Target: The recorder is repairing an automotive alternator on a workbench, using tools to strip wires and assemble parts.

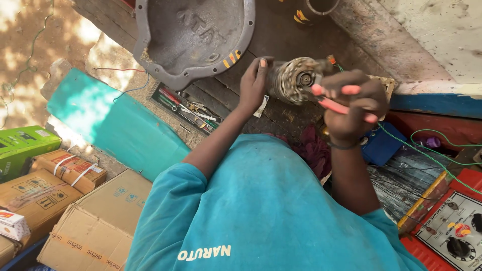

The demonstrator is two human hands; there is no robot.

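Note:
My left hand [253, 83] grips the left side of a round motor part with copper windings [293, 80], held up in front of me. Closed around red-handled pliers [335, 103], my right hand [354, 108] sits at the part's right side. The plier jaws are hidden behind the hand and the part. A thin green wire [406, 145] runs from near the part down to the right.
A large grey metal cover [193, 37] lies ahead, with a tray of hand tools [188, 108] below it. A teal board [115, 123], cardboard boxes [95, 226] and a green box [22, 145] stand at left. A red instrument with knobs [452, 228] is at bottom right.

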